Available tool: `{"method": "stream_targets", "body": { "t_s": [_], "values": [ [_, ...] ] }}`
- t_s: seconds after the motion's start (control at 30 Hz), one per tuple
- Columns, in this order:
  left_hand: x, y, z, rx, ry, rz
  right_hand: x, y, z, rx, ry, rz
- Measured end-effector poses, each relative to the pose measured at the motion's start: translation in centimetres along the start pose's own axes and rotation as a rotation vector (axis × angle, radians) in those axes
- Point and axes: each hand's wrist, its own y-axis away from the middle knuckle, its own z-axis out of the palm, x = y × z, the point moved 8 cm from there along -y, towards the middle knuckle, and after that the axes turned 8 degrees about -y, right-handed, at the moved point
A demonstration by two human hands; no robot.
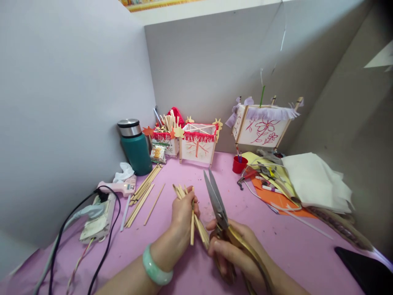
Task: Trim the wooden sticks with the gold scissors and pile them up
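Note:
Wrapped round a bundle of thin wooden sticks [201, 231], my left hand [183, 211] is above the middle of the table. One stick in it sits apart from the rest, nearly upright. A pale green bangle [156, 266] circles that wrist. My right hand [231, 250] grips a pair of gold-handled scissors [217, 200], their grey blades pointing away from me and slightly apart. The right fingertips are close to the lower end of the bundle; whether they touch it I cannot tell. More sticks [143, 205] lie on the table to the left.
Paper lanterns [198, 149] stand at the back, and another lantern [265, 127] is at the back right. A teal bottle [136, 151], a pink glue gun [123, 187] and a power strip [98, 221] with cables occupy the left. A red cup [239, 164] and white sheets [316, 180] are at right.

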Motion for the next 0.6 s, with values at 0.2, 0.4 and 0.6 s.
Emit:
{"method": "stream_targets", "body": {
  "t_s": [0.2,0.4,0.6],
  "values": [
    [0.1,0.2,-0.1,0.034,-0.009,0.051,1.1,-0.2,1.1,-0.060,-0.180,0.041],
    [0.4,0.5,0.1,0.046,0.019,0.078,1.6,-0.6,1.0,-0.063,-0.148,0.050],
    [1.7,0.9,0.2,0.028,0.129,0.160,1.0,-0.2,0.8,0.046,-0.156,0.035]
  ]
}}
